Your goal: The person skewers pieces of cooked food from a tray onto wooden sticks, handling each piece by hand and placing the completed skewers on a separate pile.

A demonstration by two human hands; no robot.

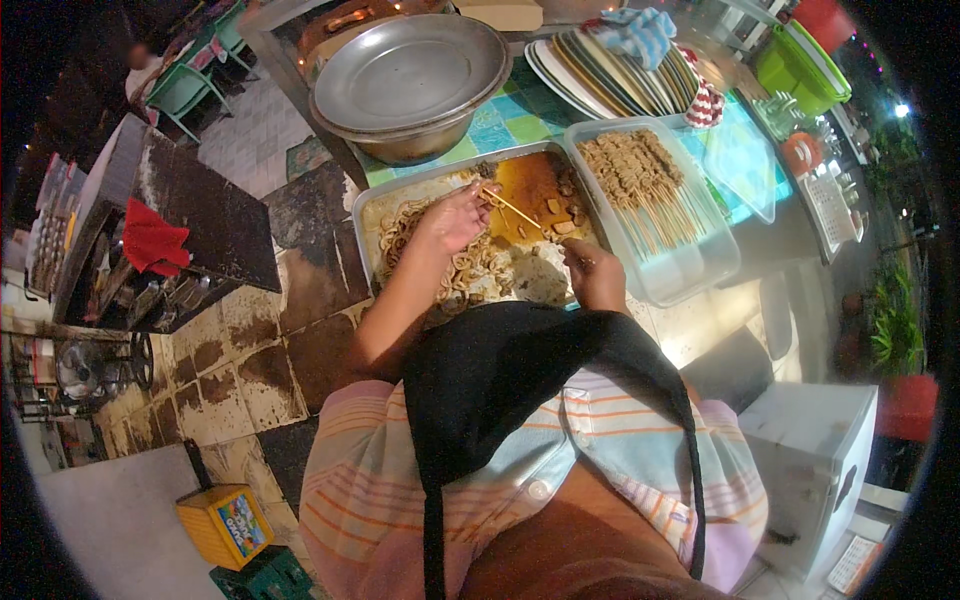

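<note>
A thin bamboo skewer (515, 210) slants between my two hands over a metal tray (366, 235). My left hand (460, 217) is closed around its upper left end; whether a piece of meat is also between those fingers cannot be made out. Its lower right end runs to my right hand (594, 274), whose fingers are closed on it. Under and beside my left hand lies a heap of pale, curly intestine-like strips (468, 272). The far right of the tray holds brown, oily sauce (525, 180) with several chunks (556, 213) in it.
Right of the tray stands a clear plastic container (660, 285) with stacked, loaded skewers (640, 170). Behind are a large metal pot with a lid (415, 75), a row of plates (600, 75) and a blue striped cloth (640, 38). A red cloth (155, 238) hangs at a grill-like stand, left.
</note>
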